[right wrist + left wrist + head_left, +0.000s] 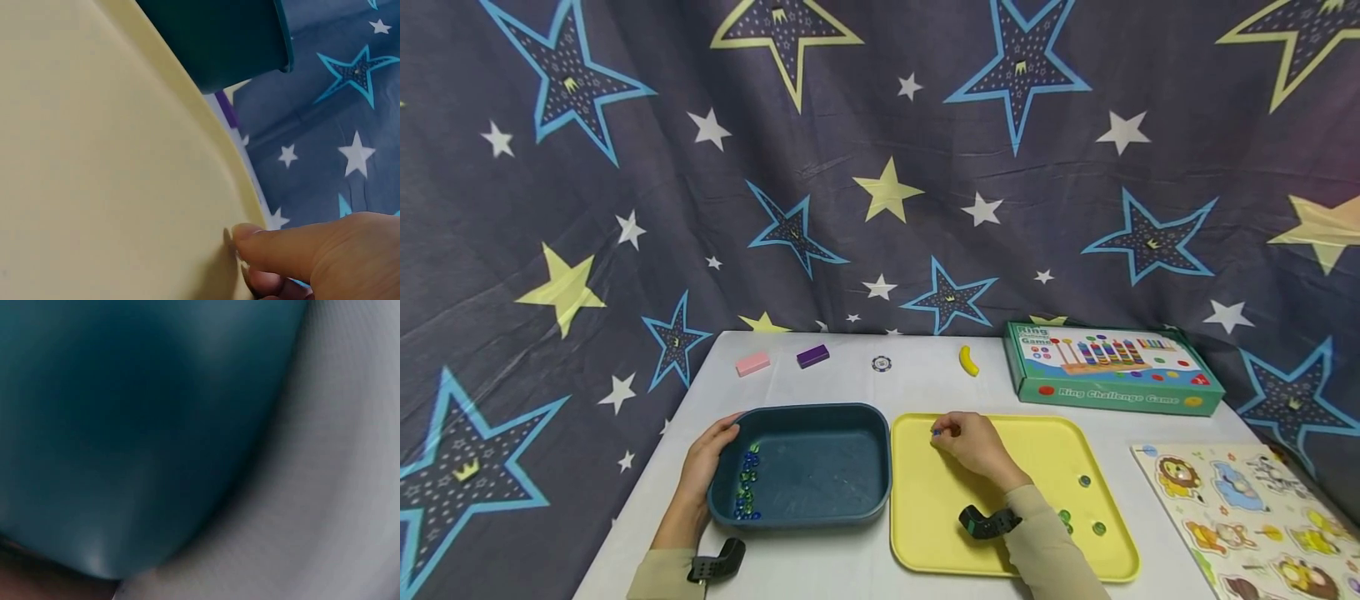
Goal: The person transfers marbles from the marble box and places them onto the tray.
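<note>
My left hand (703, 458) holds the dark teal bin (805, 521) by its left wall, fingertips at the upper left rim. Inside the bin, several blue and green glass marbles (747, 483) are gathered along the left side. The bin's smooth outer wall (137, 456) fills much of the left wrist view. Over the upper left part of the yellow tray (940, 550), my right hand (973, 446) pinches a small blue marble (936, 432) between thumb and fingertips. In the right wrist view the fingers hide most of it. Several green marbles (1099, 528) lie at the tray's right side.
Behind the bin lie a pink block (752, 364), a purple block (813, 357), a poker chip (882, 363) and a toy banana (969, 361). A green game box (1120, 371) stands at the back right. An animal puzzle board (1247, 517) lies right of the tray.
</note>
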`<state>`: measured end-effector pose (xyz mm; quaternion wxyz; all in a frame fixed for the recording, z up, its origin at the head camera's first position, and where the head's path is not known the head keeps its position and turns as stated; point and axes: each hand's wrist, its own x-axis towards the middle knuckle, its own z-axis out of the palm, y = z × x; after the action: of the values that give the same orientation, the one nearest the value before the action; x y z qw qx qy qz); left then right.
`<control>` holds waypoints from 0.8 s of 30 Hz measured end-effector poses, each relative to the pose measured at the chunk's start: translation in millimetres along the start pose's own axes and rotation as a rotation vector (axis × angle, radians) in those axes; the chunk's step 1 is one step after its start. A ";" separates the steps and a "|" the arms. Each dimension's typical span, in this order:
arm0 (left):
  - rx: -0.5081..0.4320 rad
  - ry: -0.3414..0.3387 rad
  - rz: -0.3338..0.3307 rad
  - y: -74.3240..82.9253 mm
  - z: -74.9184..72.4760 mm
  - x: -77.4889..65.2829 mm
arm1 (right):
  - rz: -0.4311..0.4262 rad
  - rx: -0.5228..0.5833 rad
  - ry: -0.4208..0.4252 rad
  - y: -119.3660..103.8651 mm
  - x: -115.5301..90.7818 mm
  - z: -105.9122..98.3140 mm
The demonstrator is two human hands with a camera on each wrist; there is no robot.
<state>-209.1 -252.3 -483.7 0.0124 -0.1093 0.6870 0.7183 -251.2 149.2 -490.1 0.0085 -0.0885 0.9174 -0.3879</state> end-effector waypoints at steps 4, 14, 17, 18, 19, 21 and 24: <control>-0.003 0.004 -0.008 -0.3 0.1 0.8 | -0.012 -0.021 0.008 -0.4 -0.5 0.9; 0.014 0.001 0.001 -1.3 -1.0 1.6 | -0.015 0.008 -0.012 1.8 -0.5 -1.8; 0.012 -0.002 0.003 -0.9 -0.8 0.6 | -0.014 0.039 -0.031 0.5 -1.6 -5.3; 0.012 -0.003 0.002 -1.1 -0.8 0.5 | -0.014 0.050 -0.036 -0.4 -2.1 -6.9; 0.017 -0.002 0.005 -1.1 -0.8 0.4 | -0.013 0.056 -0.039 -1.1 -2.4 -8.3; 0.023 -0.001 0.004 -1.0 -0.6 0.0 | -0.013 0.072 -0.036 -3.6 -3.2 -12.1; 0.036 0.002 0.003 -1.2 -1.0 0.1 | -0.024 0.087 -0.020 -9.0 -3.2 -16.4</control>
<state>-208.9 -253.3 -485.0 0.0125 -0.1088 0.6998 0.7059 -248.0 155.2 -472.4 0.0169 -0.1029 0.8984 -0.4267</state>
